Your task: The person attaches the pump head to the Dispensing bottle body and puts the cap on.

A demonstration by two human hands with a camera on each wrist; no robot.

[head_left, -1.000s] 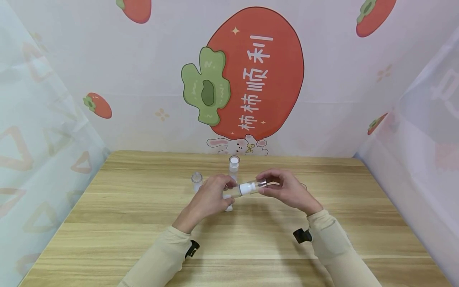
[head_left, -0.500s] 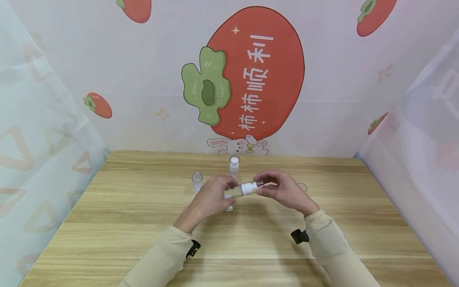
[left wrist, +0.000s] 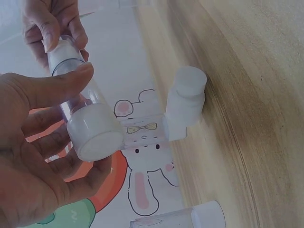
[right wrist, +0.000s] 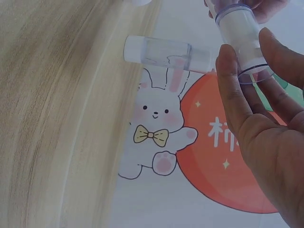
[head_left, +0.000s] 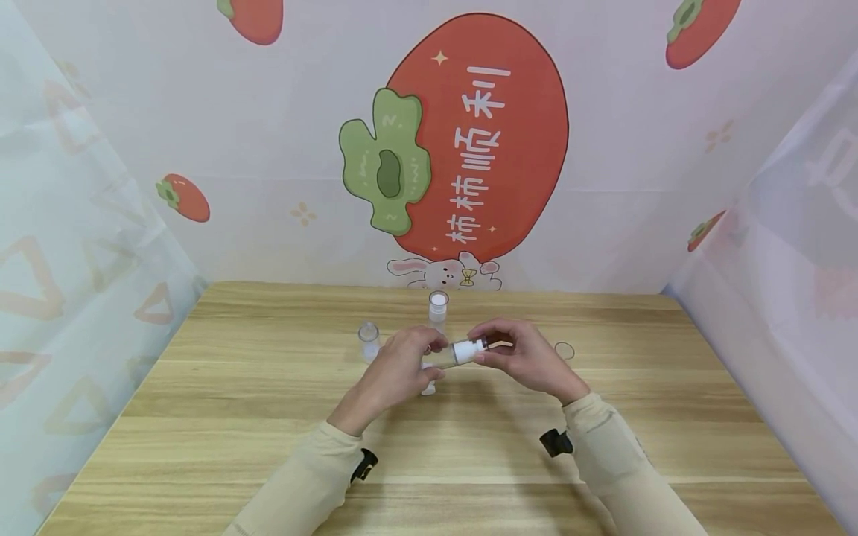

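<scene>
My left hand grips the clear body of a small pump bottle, held nearly level above the table. Its white base faces the camera in the left wrist view. At the bottle's other end my right hand pinches the top between thumb and fingers. A clear rim shows between those fingers around the bottle's white upper part. Partly behind my left hand stands a white container. Another clear bottle with a white top stands upright behind the hands.
To the left of my left hand stands a clear container with white inside. A thin clear ring shape, perhaps a cap, is on the wooden table beyond my right hand. A printed sheet rises behind the table's far edge.
My right hand has moved left along the bottle toward my left hand, its fingertips now closer to the white part. The ring shape beyond it has come into fuller view. The left hand has barely moved.
</scene>
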